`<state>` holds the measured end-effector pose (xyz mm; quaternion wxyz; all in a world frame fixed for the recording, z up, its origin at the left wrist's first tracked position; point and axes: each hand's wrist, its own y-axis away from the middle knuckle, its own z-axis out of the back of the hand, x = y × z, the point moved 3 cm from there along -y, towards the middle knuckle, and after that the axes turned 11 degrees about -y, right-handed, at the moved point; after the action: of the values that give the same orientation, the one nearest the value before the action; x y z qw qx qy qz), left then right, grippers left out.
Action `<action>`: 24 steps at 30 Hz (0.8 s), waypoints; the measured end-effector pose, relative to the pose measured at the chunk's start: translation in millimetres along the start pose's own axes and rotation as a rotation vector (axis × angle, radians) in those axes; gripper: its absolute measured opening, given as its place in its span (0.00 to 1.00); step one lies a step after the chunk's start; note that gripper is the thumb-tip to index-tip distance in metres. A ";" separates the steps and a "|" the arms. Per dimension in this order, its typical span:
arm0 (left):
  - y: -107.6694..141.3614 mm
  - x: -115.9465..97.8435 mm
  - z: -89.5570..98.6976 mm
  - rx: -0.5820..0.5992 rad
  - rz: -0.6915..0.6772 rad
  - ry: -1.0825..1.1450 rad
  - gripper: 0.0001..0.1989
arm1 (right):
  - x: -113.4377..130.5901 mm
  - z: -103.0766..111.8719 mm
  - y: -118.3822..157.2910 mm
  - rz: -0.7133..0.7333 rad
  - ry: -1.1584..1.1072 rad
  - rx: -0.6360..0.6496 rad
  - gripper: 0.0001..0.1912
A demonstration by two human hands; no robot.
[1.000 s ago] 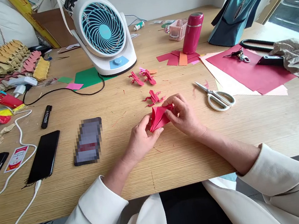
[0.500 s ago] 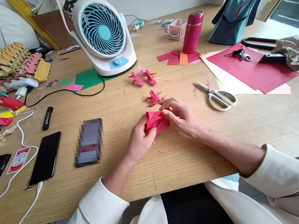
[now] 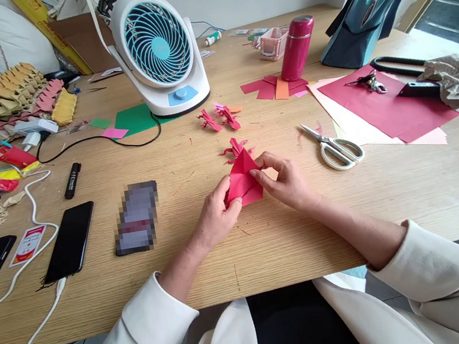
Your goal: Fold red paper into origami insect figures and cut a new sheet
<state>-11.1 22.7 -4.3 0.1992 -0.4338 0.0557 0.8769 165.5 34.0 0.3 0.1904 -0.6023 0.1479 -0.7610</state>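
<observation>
A piece of folded red paper (image 3: pixel 245 181) is held just above the table, with a pointed flap raised at its top. My left hand (image 3: pixel 218 213) pinches its left side, thumb in front. On the right edge, my right hand (image 3: pixel 281 181) grips it between thumb and fingers. Directly behind the paper lies a small red origami figure (image 3: pixel 236 149), partly covered by the raised flap. Two more red origami figures (image 3: pixel 218 119) sit farther back. To the right of my right hand rest white-handled scissors (image 3: pixel 339 151).
A white fan (image 3: pixel 160 52) stands at the back. Phones (image 3: pixel 70 242) and a black marker (image 3: pixel 73 180) lie left, with a white cable. At right are a magenta flask (image 3: pixel 297 48), large red sheets (image 3: pixel 406 109) with keys on top, and a blue bag (image 3: pixel 363 26).
The top flap of the red paper has come up into a point, so the piece looks taller. My right hand has closed round its right edge and sits slightly farther right.
</observation>
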 end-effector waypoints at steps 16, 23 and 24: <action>3.8 -4.5 -5.1 -0.057 -0.330 -0.559 0.25 | -22.7 -5.6 -2.4 -0.317 -0.481 0.022 0.19; 1.9 -6.5 -1.5 -0.033 -0.325 -0.398 0.12 | -16.4 -4.0 -3.5 -0.251 -0.344 0.072 0.15; 1.9 -6.8 -1.3 -0.023 -0.325 -0.384 0.13 | -15.1 -3.8 -3.5 -0.248 -0.315 0.076 0.14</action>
<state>-7.1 18.5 0.1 0.3399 -0.2649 -0.0635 0.9002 164.5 44.1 -12.0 0.1387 -0.7198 0.0123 -0.6800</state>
